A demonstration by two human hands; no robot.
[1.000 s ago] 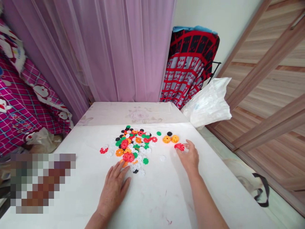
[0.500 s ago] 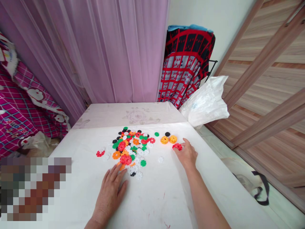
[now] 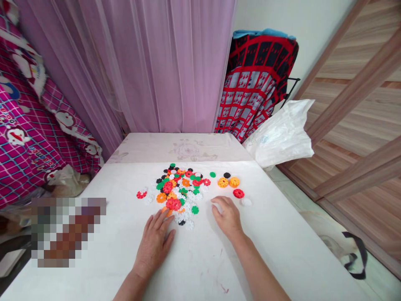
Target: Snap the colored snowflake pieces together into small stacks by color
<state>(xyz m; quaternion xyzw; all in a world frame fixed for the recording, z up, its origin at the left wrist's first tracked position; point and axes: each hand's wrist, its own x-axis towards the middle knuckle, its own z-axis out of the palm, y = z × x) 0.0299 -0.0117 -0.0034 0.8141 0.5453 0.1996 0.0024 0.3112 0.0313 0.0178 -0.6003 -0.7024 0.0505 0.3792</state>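
A loose heap of toothed plastic discs [image 3: 184, 184] in red, orange, green, white and black lies mid-table. My left hand [image 3: 156, 238] rests flat at the heap's near edge, fingers spread, their tips by an orange disc [image 3: 164, 210] and a red disc [image 3: 173, 204]. Right of the heap, my right hand [image 3: 228, 216] hovers low over the cloth, its fingers bent and thumb apart, with no disc visible in it. Beyond it sit sorted discs: green [image 3: 212, 174], black [image 3: 227, 175], yellow [image 3: 223, 182], orange [image 3: 234, 182], red [image 3: 238, 193] and white [image 3: 246, 202].
A white cloth covers the table [image 3: 200, 267]. A red and white disc pair [image 3: 141, 195] lies left of the heap. A white plastic bag [image 3: 280, 136] hangs at the right corner. Purple curtains [image 3: 175, 67] are behind, and a wooden wardrobe [image 3: 354, 113] stands right.
My right hand has let go of the red disc and moved left towards the heap. A white disc now shows below the red one. The view has shifted slightly; my left hand stays put.
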